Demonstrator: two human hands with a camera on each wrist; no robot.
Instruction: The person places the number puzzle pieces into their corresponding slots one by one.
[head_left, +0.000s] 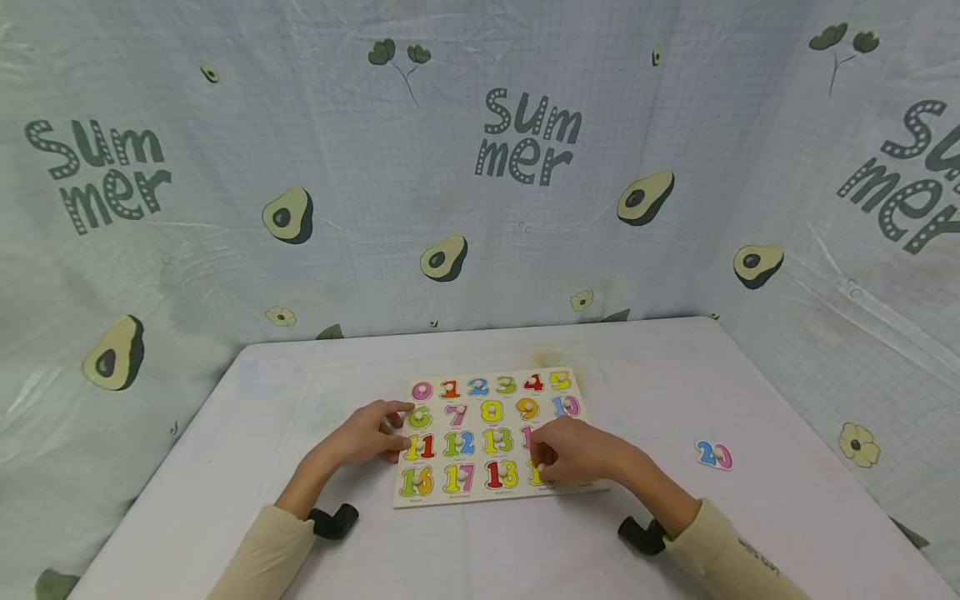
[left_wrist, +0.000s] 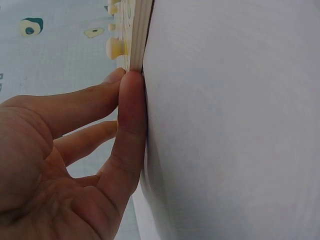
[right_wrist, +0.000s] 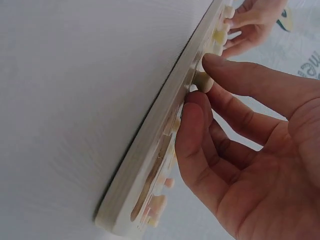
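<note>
A wooden number puzzle board (head_left: 480,498) lies flat on the table, its knobbed pieces running in rows from 0 upward. My left hand (head_left: 369,432) touches the board's left edge beside the 6 and 11, thumb and fingers spread apart. In the left wrist view, one fingertip (left_wrist: 132,85) rests against the wooden side. At the lower right of the board, my right hand (head_left: 573,452) pinches the knob of the number 19 piece (head_left: 535,475); its pale knob (right_wrist: 202,81) sits between thumb and finger in the right wrist view. The right hand hides several neighbouring numbers.
A blue and pink number 20 piece (head_left: 714,455) lies loose on the white table (head_left: 465,550), right of the board. In the right wrist view, a cut-out recess (right_wrist: 150,185) shows near the board's corner. A printed curtain (head_left: 360,283) hangs behind and around the table.
</note>
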